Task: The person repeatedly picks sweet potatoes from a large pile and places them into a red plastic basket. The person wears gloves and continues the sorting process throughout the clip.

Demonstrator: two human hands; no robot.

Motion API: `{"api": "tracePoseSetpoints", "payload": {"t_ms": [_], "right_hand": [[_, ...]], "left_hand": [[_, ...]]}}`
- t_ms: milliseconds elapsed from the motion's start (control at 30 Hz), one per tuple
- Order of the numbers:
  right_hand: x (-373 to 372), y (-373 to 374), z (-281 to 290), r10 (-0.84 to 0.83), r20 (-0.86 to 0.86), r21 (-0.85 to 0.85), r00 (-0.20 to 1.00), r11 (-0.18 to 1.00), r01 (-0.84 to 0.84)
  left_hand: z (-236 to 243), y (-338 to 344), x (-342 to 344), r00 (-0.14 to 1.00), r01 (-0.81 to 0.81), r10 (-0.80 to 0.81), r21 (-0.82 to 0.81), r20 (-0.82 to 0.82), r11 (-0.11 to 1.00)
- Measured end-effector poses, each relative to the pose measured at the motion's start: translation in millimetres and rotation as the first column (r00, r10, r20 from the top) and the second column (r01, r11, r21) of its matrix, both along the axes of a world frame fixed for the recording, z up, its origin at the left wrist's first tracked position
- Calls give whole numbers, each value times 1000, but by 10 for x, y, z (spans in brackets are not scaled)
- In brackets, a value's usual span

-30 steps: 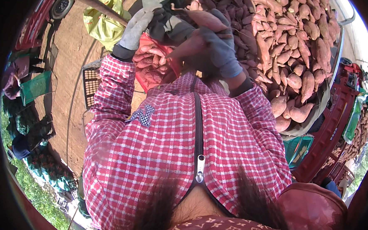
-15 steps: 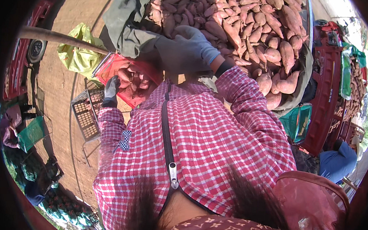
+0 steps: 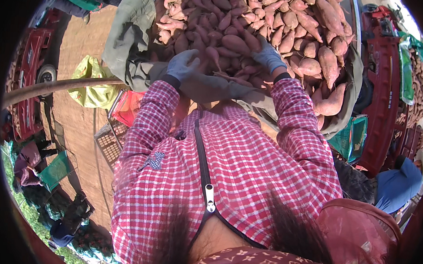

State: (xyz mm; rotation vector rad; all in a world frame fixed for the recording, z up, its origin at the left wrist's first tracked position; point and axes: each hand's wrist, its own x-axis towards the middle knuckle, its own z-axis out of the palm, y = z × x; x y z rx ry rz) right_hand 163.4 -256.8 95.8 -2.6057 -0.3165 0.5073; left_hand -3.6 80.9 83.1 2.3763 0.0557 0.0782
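A large heap of reddish sweet potatoes (image 3: 235, 42) fills a container lined with grey-green cloth (image 3: 130, 46) in front of me. My left hand (image 3: 181, 66), in a grey-blue glove, is over the near left edge of the heap. Its fingers are apart and nothing is in them. To the right, my right hand (image 3: 269, 56), gloved the same way, reaches into the heap. Its thumb and fingers close against the end of a sweet potato (image 3: 251, 40). Part of the red bag (image 3: 127, 107) at my left is hidden behind my left sleeve.
A wooden pole (image 3: 65, 84) slants in from the left past a yellow-green bag (image 3: 92, 85). Below it stands a dark plastic crate (image 3: 109, 143). Red vehicles (image 3: 383, 102) flank the area, and a teal basket (image 3: 352, 134) is at the right. Other people (image 3: 395, 184) work on both sides.
My left hand has come up from beside the red bag to the heap. My right hand has moved right and farther into the sweet potatoes. The view has shifted slightly.
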Motion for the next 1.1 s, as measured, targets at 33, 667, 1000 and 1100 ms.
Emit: {"api": "tracePoseSetpoints", "payload": {"t_ms": [33,667,1000,1100], "right_hand": [[-2,-52,-111,8,67,53,998,999,-12],[171,549,-253,272,419,-259,866,950,-173],[133,644,-11,335,213,-367,918,898,-243],[200,652,-58,330,178,-311,927,913,-265]], "left_hand": [[-17,-123,66,998,22,-20,49,-53,999],[-132,-199,89,925,206,-59,365,-375,908],[-5,-301,4,916,145,12,358,-401,923],[39,-299,-7,922,130,15,349,-386,928]]}}
